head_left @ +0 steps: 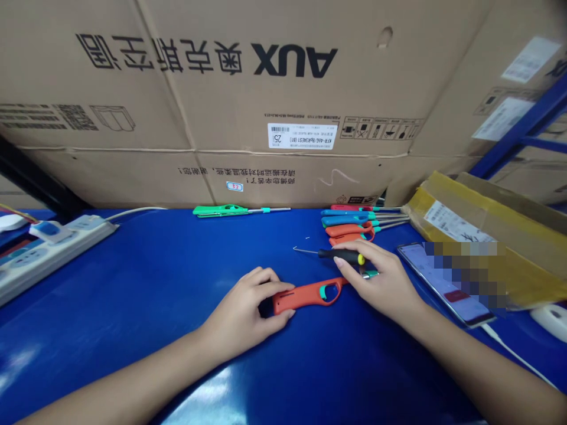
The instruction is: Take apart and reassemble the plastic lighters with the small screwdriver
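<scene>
An orange long-necked lighter (305, 295) with a green trigger lies on the blue tabletop. My left hand (254, 304) grips its handle end between thumb and fingers. In my right hand (381, 277) is a thin screwdriver (341, 255) with a black and yellow handle, pinched between thumb and index finger. Its fine shaft points left and ends in a small hooked tip. The right hand lies over the lighter's neck, hiding most of it. A tiny light sliver (307, 238) rests on the table beyond the tip.
Behind the hands lie several orange, blue and red lighters (348, 221) and, farther left, green lighters (221, 210). A smartphone (443, 283) and a taped carton (522, 254) are at right. A power strip (57, 248) sits at left. A large cardboard box (221, 118) closes off the back.
</scene>
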`<state>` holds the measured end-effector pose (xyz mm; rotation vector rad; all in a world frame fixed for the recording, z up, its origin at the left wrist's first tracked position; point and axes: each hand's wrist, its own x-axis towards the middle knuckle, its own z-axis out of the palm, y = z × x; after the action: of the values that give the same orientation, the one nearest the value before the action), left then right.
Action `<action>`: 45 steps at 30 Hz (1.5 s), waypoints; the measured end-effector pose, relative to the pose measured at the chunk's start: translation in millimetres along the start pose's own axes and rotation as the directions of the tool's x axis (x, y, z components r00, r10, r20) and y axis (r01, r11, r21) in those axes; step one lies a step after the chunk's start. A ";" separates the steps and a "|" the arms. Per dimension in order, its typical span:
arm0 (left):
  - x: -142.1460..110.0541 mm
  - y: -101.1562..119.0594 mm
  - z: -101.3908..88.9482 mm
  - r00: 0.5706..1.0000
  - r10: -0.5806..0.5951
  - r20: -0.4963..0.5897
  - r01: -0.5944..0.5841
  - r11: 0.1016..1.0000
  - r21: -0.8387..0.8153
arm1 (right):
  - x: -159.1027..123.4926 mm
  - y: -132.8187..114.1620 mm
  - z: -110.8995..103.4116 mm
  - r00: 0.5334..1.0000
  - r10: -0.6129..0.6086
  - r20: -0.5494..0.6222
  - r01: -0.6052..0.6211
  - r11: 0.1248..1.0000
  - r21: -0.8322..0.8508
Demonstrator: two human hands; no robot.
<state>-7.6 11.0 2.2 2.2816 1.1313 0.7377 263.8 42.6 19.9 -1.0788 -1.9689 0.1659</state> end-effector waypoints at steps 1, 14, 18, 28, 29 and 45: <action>0.1 0.2 -0.1 1.000 0.000 0.002 0.000 1.000 0.000 | 0.3 -0.3 -0.3 1.000 -0.006 -0.003 0.006 1.000 -0.006; -0.5 2.2 0.4 0.997 -0.027 -0.069 0.025 0.999 -0.030 | -1.0 -3.1 -12.0 0.929 0.344 -0.135 -0.248 0.852 0.460; -1.1 6.6 0.2 0.984 -0.015 -0.180 -0.007 0.992 -0.122 | -5.7 2.0 -12.6 0.947 0.313 -0.075 -0.220 0.802 0.556; -1.3 9.2 0.0 0.975 -0.001 -0.222 -0.050 0.973 -0.224 | -13.8 -1.5 -7.7 0.930 0.366 0.017 -0.313 0.770 0.556; -1.3 9.1 -0.1 0.976 -0.007 -0.219 -0.046 0.971 -0.233 | -13.4 -1.0 -7.5 0.931 0.365 0.019 -0.313 0.769 0.558; -1.0 7.4 -1.1 0.975 -0.038 -0.219 -0.010 0.977 -0.213 | -8.4 -2.3 -8.1 0.952 0.305 -0.005 -0.251 0.793 0.555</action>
<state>-4.7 6.4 7.4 2.0481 1.1043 1.0769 270.4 32.7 20.8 -0.9555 -1.5180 0.7826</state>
